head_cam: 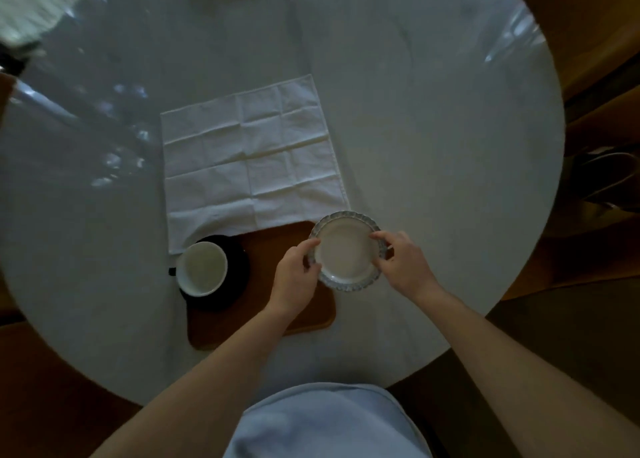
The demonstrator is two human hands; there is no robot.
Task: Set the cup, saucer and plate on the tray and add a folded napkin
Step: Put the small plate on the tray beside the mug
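A small white plate [346, 252] with a fluted blue-grey rim is over the far right corner of the brown tray [304, 315]. My left hand [294, 272] grips its left rim and my right hand [401, 261] grips its right rim. Whether the plate rests on the tray or hovers just above it I cannot tell. A white cup [202, 268] stands on a black saucer [235, 284] at the tray's left end. A white napkin [251, 159] lies unfolded and creased on the table beyond the tray, its near edge overlapping the tray.
The round grey table [433, 145] has a glossy cover with reflections at the left. Pale cloth [31, 3] lies at the far left edge. A dark bag [609, 177] sits on the floor to the right. My light blue top shows at the bottom.
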